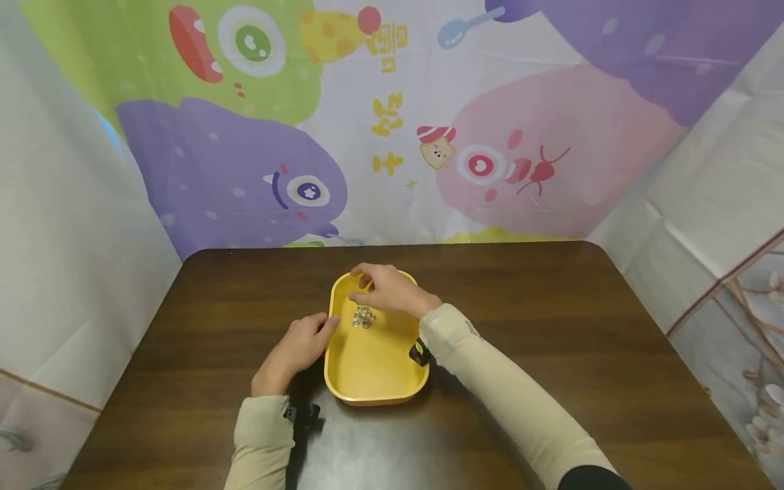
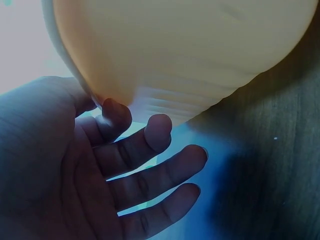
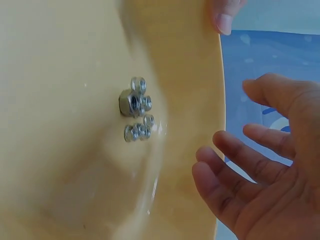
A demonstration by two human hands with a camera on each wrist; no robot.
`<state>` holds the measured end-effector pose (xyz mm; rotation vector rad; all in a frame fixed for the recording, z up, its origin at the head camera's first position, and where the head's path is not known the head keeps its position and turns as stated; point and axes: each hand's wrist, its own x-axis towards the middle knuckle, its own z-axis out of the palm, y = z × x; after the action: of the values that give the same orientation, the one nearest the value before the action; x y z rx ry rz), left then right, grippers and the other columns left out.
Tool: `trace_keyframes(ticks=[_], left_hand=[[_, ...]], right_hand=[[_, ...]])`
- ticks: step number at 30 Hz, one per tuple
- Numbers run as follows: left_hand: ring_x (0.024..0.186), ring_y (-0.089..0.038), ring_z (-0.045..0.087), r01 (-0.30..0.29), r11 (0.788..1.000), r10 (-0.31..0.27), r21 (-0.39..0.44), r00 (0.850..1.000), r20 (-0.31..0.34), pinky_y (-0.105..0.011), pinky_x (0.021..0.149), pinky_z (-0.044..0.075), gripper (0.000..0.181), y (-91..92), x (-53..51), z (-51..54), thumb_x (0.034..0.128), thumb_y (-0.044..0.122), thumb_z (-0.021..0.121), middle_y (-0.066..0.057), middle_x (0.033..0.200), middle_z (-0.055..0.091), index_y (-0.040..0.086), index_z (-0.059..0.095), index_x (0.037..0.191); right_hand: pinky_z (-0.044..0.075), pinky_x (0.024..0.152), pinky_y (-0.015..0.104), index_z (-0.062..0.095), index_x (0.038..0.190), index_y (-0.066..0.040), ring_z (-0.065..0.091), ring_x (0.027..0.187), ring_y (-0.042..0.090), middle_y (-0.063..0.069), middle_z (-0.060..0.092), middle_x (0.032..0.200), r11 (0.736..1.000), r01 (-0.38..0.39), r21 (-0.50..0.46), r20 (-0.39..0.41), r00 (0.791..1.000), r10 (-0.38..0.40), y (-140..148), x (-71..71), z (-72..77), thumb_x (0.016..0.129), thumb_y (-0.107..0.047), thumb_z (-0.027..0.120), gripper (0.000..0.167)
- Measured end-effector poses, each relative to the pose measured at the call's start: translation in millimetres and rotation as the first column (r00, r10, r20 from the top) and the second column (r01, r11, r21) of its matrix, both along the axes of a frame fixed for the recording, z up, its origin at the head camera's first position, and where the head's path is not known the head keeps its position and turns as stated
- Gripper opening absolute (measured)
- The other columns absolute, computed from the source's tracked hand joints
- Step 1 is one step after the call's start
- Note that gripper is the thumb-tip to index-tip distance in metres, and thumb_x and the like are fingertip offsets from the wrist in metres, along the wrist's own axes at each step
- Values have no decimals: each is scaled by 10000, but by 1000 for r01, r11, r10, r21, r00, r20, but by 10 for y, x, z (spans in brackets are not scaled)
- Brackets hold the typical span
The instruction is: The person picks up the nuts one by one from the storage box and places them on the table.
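Observation:
A yellow tray [image 1: 370, 364] lies on the table with a small cluster of silver metal nuts [image 1: 363, 316] inside; the right wrist view shows the nuts [image 3: 134, 104] close up, one larger than the others. The left hand [image 1: 304, 342] grips the tray's left rim, thumb on top and fingers against the outer wall, as the left wrist view shows of that hand [image 2: 125, 155]. Above the far part of the tray, the right hand [image 1: 392, 289] hovers over the nuts, fingers apart and slightly bent, holding nothing; in the right wrist view this hand [image 3: 260, 165] is beside the nuts.
The brown wooden table [image 1: 520, 306] extends on both sides of the tray. Behind it hangs a cloth [image 1: 392, 204] printed with cartoon figures, and pale sheets [image 1: 67, 224] hang at the sides. A black wrist camera [image 1: 419, 352] sits over the tray's right rim.

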<state>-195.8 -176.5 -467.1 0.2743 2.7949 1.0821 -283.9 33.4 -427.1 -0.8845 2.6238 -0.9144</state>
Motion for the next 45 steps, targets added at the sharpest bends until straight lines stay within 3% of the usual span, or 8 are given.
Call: trace_keyframes(ticks=[11, 15, 22, 30, 36, 45], left_hand=[[616, -163, 489, 6, 1000, -7, -12, 1000, -30, -308, 615, 419, 378, 23, -14, 15, 1105, 330, 457, -39, 705, 521, 61, 598, 880], [629, -161, 500, 4, 1000, -4, -12, 1000, -31, -306, 626, 428, 365, 21, -16, 2, 1102, 318, 463, -36, 709, 530, 58, 609, 893], [632, -165, 497, -2, 1000, 2, -16, 1000, -22, -307, 627, 427, 354, 13, 1, -5, 1100, 307, 469, -42, 713, 525, 57, 600, 885], [637, -163, 493, -8, 1000, 8, -21, 1000, -26, -305, 627, 419, 364, -2, 12, -7, 1102, 316, 463, -36, 712, 517, 62, 599, 879], [632, -164, 489, -6, 1000, 5, -17, 999, -32, -305, 621, 416, 367, 1, 13, -4, 1102, 314, 466, -36, 707, 510, 63, 591, 865], [634, -171, 479, -14, 1000, 13, -22, 999, -38, -304, 621, 403, 367, -5, 14, -5, 1098, 313, 475, -27, 694, 478, 72, 571, 838]], right_hand=[[549, 960, 386, 578, 1390, -10, 661, 1159, 290, 191, 672, 1286, 996, -63, 67, 39, 997, 60, -38, -1, -52, 972, -241, 721, 499], [549, 929, 371, 604, 1353, -6, 674, 1097, 270, 172, 700, 1221, 992, -67, 106, 21, 998, 66, -54, 14, -113, 960, -242, 735, 477], [541, 847, 318, 624, 1318, -5, 648, 937, 188, 107, 702, 1092, 992, -32, 123, 64, 998, 24, -67, 50, -207, 959, -224, 738, 436], [472, 659, 235, 673, 1212, -5, 568, 684, 118, 50, 677, 876, 994, 7, 112, 110, 994, -19, -62, 96, -230, 957, -196, 736, 325], [454, 608, 211, 721, 1058, -30, 559, 654, 109, 52, 687, 850, 996, 23, 89, 119, 992, -34, -42, 119, -242, 927, -139, 748, 173], [495, 599, 228, 735, 1027, -43, 604, 621, 118, 61, 694, 846, 996, 33, 87, 177, 983, -48, -22, 132, -264, 892, -96, 782, 152]])
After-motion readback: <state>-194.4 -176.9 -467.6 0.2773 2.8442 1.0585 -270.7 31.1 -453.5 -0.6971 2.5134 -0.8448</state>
